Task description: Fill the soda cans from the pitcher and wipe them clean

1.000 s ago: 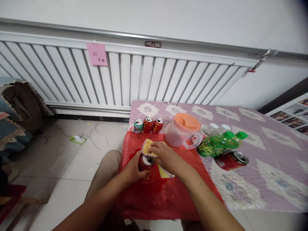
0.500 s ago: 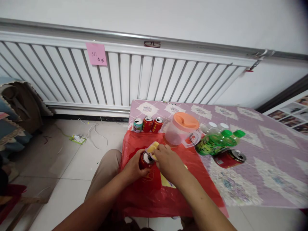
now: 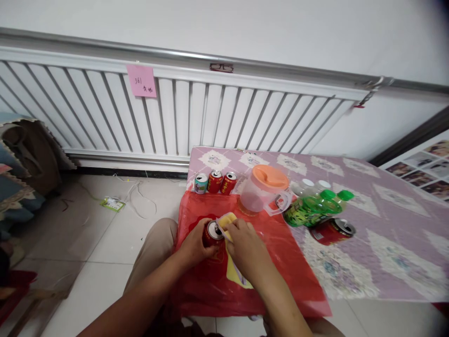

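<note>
From where I stand, a red can [image 3: 212, 235] is over the red sheet [image 3: 277, 285] that covers the near left corner of the bench [image 3: 396, 238], closer to the left edge than to the right. Its long axis runs roughly upright, the silver top facing up with the drinking hole uncovered in part; I can't make out whether its base touches the sheet. The person's left hand [image 3: 194, 244] has its grip closed round the can from the left, thumb on the near side and fingers on the far side, so the can sits between them, right of the palm, its top rising clear.

The right hand [image 3: 244, 244] pinches a yellow cloth [image 3: 228, 219] against the right of the can's top; the rest of the cloth trails toward the near edge.

Beyond, a clear pitcher [image 3: 253, 196] with an orange lid [image 3: 271, 177] stands at the sheet's far side. Three small cans [image 3: 214, 182] line up near the far left corner. Right of the pitcher are green bottles [image 3: 304, 211] and a bigger red can [image 3: 328, 232].
</note>
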Available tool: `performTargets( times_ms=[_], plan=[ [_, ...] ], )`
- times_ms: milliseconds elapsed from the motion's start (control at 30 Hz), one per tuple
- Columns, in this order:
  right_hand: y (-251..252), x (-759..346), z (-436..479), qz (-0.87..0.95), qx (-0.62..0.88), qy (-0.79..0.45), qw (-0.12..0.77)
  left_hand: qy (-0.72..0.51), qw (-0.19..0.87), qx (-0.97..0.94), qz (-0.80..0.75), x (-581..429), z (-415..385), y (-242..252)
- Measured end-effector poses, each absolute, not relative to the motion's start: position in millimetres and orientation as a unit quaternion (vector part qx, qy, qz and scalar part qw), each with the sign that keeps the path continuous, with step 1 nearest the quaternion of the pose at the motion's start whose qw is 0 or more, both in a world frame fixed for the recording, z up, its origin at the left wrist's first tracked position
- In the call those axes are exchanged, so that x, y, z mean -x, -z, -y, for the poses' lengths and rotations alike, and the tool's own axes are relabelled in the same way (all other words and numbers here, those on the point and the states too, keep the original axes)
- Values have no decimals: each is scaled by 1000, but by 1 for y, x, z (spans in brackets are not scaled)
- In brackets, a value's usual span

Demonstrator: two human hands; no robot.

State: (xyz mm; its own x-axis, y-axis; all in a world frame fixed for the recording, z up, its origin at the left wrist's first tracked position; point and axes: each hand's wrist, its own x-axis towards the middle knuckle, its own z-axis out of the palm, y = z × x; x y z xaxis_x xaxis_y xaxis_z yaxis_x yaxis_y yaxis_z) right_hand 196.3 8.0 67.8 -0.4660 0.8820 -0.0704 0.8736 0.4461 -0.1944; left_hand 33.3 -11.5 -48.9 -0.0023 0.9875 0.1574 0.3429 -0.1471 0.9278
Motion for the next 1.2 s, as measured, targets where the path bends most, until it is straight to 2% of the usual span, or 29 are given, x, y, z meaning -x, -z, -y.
performTargets(
  times_ms=[433, 567, 767, 1000, 1200],
  plan=[
    [-71, -198, 22, 828, 541, -144, 31, -459, 355, -596, -555, -35, 15, 44],
    [-68, -215, 31, 823, 539, -165, 68, -457, 329, -589, -579, -35, 17, 48],
    [-60, -213, 35, 809, 561, -110, 139, -473, 282, -600, -581, -36, 16, 57],
    [-47, -185, 34, 808, 581, -58, 77, -472, 264, -637, -549, -33, 14, 60],
    [-43, -184, 34, 811, 579, -51, 67, -459, 354, -646, -497, -22, 16, 53]
  ],
)
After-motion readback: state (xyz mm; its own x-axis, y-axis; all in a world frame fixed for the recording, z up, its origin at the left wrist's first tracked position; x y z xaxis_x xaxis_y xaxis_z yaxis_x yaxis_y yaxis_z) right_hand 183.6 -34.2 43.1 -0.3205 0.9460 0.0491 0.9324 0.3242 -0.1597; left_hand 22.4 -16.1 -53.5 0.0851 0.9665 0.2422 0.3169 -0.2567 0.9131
